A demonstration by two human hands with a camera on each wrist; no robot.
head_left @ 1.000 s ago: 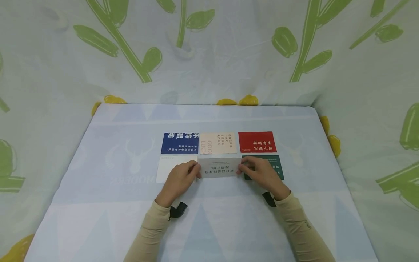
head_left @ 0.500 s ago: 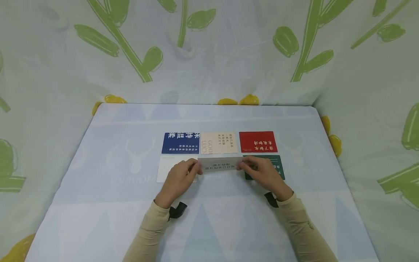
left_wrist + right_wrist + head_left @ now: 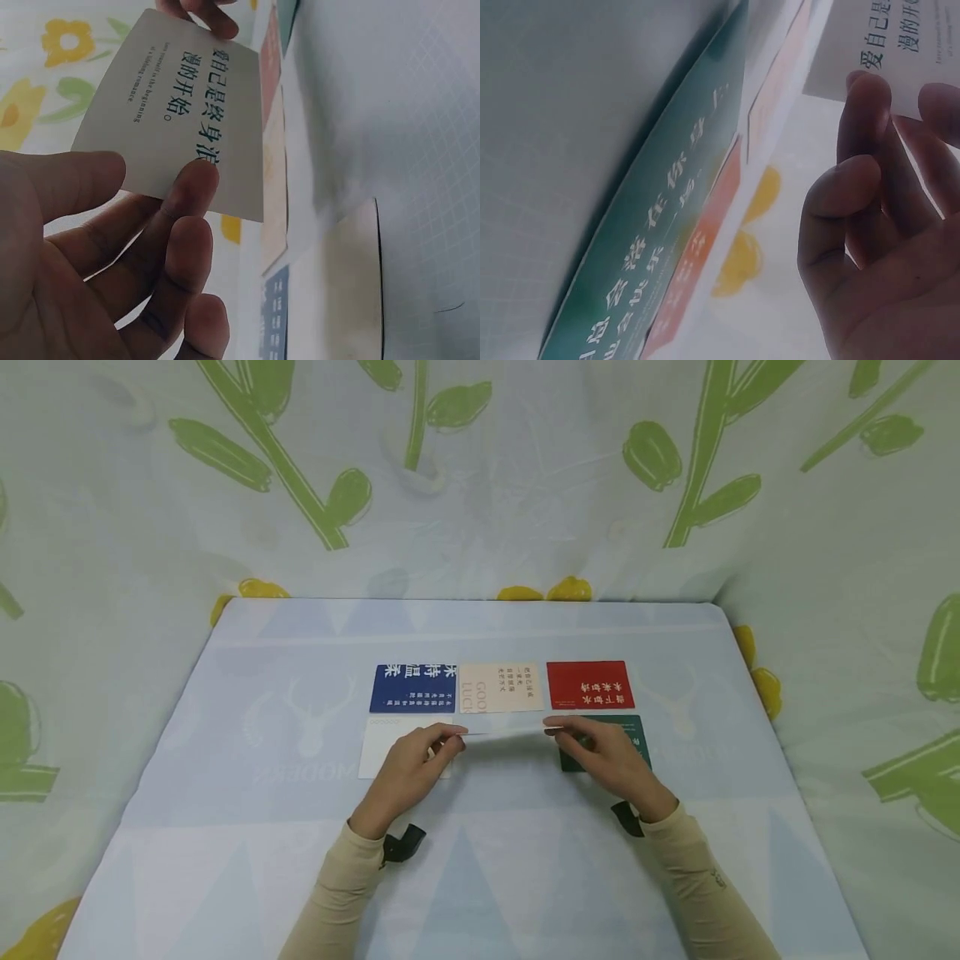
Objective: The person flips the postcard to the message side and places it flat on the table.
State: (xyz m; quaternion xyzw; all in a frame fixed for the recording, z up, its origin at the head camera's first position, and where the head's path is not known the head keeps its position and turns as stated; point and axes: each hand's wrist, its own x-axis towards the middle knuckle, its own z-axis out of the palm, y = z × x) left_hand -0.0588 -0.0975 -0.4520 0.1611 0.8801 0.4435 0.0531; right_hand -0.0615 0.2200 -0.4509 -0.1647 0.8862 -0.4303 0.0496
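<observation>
Both hands hold a pale postcard with dark Chinese lettering between them, raised off the table. From the head view this postcard (image 3: 504, 732) shows only as a thin edge. My left hand (image 3: 411, 770) pinches one short end; in the left wrist view, thumb and fingers grip the printed postcard (image 3: 169, 90). My right hand (image 3: 609, 758) pinches the opposite end, and the right wrist view shows its fingers at the postcard's corner (image 3: 922, 45). A white card (image 3: 382, 747) lies partly under my left hand, a green card (image 3: 633, 735) partly under my right.
Behind the hands, a blue card (image 3: 412, 692), a cream card (image 3: 501, 689) and a red card (image 3: 591, 685) lie side by side on the pale patterned tablecloth (image 3: 480, 860). A leaf-printed cloth (image 3: 525, 485) rises behind and beside the table.
The held postcard has tipped from showing its lettered face to nearly edge-on in the head view. Both hands stay at its ends, and the other cards lie where they were.
</observation>
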